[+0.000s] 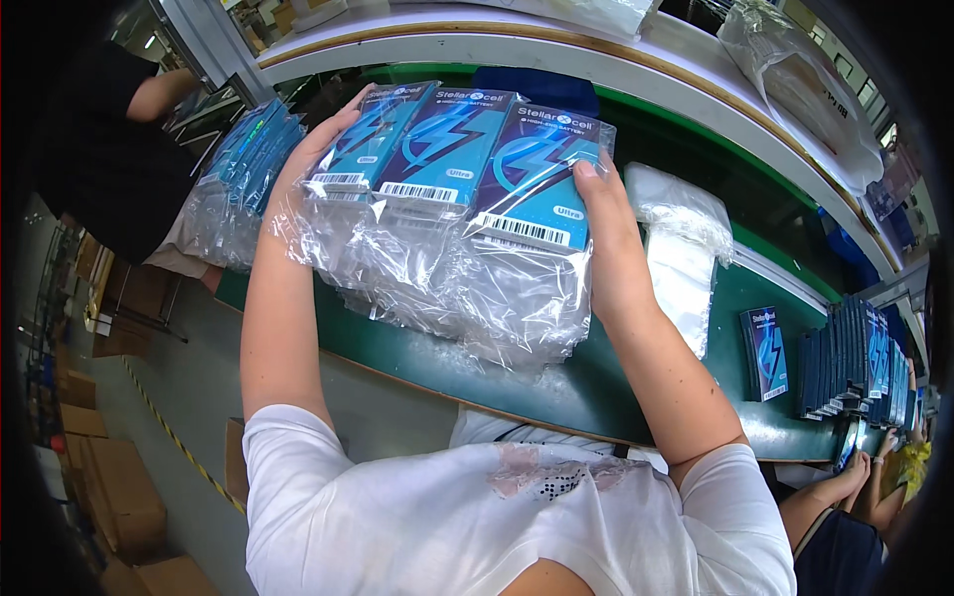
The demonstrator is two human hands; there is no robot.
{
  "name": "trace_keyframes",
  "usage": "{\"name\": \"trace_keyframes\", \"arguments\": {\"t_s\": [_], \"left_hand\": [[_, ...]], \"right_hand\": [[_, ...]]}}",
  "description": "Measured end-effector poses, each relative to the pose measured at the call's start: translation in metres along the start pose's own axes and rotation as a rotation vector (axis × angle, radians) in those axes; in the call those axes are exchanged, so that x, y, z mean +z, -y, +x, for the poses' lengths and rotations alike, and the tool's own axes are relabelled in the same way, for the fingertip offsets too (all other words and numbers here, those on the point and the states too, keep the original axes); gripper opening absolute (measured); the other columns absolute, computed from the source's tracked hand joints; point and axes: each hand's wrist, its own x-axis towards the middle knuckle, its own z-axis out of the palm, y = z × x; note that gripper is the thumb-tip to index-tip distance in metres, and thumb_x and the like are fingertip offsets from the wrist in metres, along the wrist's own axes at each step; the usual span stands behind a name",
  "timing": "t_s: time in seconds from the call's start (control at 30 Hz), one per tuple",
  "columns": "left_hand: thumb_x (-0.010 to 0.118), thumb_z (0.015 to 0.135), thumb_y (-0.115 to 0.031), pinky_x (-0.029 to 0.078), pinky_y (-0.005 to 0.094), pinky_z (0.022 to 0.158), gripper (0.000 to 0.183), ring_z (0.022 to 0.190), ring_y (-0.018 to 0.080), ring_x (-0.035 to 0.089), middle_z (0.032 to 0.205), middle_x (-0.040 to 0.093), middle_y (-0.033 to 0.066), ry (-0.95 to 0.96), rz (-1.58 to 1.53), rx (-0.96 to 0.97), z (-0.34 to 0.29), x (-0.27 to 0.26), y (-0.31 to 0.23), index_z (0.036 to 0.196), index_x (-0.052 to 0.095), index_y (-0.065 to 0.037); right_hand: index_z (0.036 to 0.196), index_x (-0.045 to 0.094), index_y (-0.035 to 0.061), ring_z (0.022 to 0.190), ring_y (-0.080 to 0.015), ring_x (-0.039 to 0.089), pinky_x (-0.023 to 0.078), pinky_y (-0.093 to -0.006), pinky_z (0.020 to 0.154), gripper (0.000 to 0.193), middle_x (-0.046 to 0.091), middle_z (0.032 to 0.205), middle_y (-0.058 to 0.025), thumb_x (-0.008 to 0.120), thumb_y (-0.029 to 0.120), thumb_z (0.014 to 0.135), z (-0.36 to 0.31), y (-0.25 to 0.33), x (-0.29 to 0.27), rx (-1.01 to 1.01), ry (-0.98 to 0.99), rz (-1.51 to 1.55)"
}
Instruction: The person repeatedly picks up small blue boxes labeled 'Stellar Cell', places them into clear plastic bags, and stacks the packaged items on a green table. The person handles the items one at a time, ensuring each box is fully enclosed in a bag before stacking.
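Three side-by-side stacks of blue battery boxes (432,149), each box in clear plastic film, are pressed between my two hands over the green workbench (388,372). My left hand (316,149) is closed against the left side of the stacks, its fingers partly hidden by the film. On the opposite side, my right hand (608,228) grips the rightmost stack, with the thumb over the edge of its top box. Loose, crinkled film bunches along the near side of the stacks and hides the lower boxes.
A pile of clear plastic bags (681,219) lies right of my right hand. Wrapped boxes (248,149) stand at the left. One battery box (765,353) and a row of boxes (845,358) sit at the right, near co-workers' hands (860,472). A shelf (696,74) spans the back.
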Motion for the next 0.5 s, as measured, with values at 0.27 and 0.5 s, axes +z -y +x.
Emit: {"name": "trace_keyframes", "arguments": {"t_s": [0.27,0.5], "left_hand": [[0.053,0.091,-0.027,0.049,0.0327,0.091,0.054,0.105,0.0226,0.06,0.126,0.056,0.0148,-0.01,-0.052,0.034,0.004,-0.013,-0.003,0.135,0.042,0.002],[0.056,0.088,-0.049,0.05,0.0345,0.087,0.055,0.102,0.0235,0.061,0.114,0.063,0.0139,-0.249,-0.151,-0.147,-0.003,-0.1,0.022,0.118,0.06,-0.003]], "right_hand": [[0.145,0.021,0.0003,0.132,-0.0284,0.034,0.023,-0.039,0.11,0.091,0.034,0.142,-0.0209,0.036,0.07,0.087,-0.002,0.003,-0.01,0.029,0.002,0.014],[0.147,0.017,0.0018,0.14,-0.0346,0.014,0.01,-0.0483,0.112,0.107,0.022,0.15,-0.0207,0.023,0.084,0.078,-0.032,-0.015,-0.024,0.448,-0.15,-0.037]]}}
